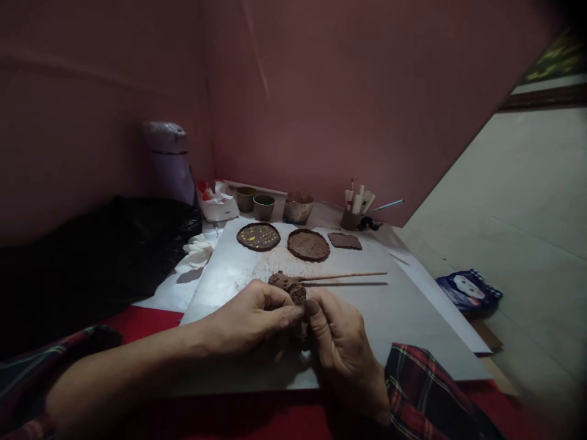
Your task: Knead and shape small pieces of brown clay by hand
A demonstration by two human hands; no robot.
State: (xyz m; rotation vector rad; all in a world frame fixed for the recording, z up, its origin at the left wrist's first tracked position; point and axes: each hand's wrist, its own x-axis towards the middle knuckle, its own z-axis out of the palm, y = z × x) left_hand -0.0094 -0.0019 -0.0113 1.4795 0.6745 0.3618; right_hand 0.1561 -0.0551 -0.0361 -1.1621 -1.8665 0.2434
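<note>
Both my hands meet over the near middle of a white board [403, 318]. My left hand [259, 311] is closed, with thumb and forefinger pinching a rough piece of brown clay [298, 296]. Close against it, my right hand [342, 336] is pinched too, its thumb and fingertips at the clay's right edge. Just behind the fingers shows a lumpy brown clay mass [279, 279]; whether it is joined to the held piece I cannot tell. From there a thin wooden stick [348, 276] points right along the board. My fingertips look smeared with brown.
Farther back lie a round clay disc with yellow specks [257, 236], a plain rimmed disc [308, 245] and a rectangular slab [345, 241]. Behind stand cups [264, 208], a murky bowl [298, 209] and a tool holder [351, 219]. Crumpled tissue [196, 252] and black plastic [92, 256] are left.
</note>
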